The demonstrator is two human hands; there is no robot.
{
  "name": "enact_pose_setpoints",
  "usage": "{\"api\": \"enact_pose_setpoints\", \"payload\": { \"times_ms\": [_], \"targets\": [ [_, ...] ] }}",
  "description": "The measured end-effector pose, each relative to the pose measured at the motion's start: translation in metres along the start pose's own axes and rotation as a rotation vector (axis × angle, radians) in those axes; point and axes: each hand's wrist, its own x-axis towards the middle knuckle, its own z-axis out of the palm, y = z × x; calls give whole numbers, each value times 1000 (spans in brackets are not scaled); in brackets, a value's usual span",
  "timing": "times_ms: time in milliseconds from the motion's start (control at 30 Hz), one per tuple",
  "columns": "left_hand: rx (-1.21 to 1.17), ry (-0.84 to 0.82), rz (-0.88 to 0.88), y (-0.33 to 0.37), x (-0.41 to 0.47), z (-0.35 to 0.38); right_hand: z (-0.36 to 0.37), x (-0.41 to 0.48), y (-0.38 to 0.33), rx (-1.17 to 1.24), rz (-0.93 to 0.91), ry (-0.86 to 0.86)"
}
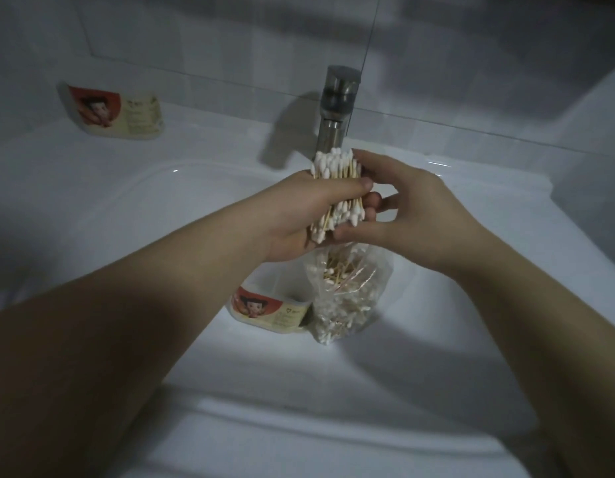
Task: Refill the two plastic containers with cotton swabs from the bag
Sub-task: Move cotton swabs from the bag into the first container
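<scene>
Two hands over sink [154,236], left hand [295,219] curled tight round bundle of cotton swabs [337,182], right hand [416,219] loosely spread, fingers and thumb touching bundle, bag [347,298] of swabs in basin below, near container [268,307] just beside bag, far container [116,112] on ledge left, faucet [337,101] behind

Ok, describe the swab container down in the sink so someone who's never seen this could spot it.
Start at the white sink under the steel faucet. Down in its basin stands a clear bag of cotton swabs, and the container sits right beside it on the left. Its twin wears the same red cartoon label but leans against the wall up on the counter.
</scene>
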Motion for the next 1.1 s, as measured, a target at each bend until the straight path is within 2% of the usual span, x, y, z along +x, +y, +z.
{"api": "enact_pose_setpoints", "payload": {
  "times_ms": [100,167,267,367,433,533,667,767,933,1100],
  "targets": [
    [-27,10,25,1,0,0,2,-1,-1,122,-27,-60],
    [-12,-10,27,1,-1,-1,5,0,0,155,-26,-27],
    [37,-39,8,0,1,-3,2,3,2,75,-14,20],
    [15,-58,-28,0,0,-3,0,0,0,61,-46,-10],
    [6,-25,-14,-3,0,1,3,-1,-2,70,-69,-27],
    [39,47,22,-8,3,5,13,4,-2,-57,-120,-28],
    [73,49,-4,-9,3,6,17,8,1,-174,-158,32],
    [79,52,-18,-9,3,7,10,8,4,-196,-170,28],
    [28,69,-11,-7,0,10,13,7,3,-197,-131,-89],
    [54,47,-40,-7,2,8,11,9,2,-252,-193,-7]
  ]
}}
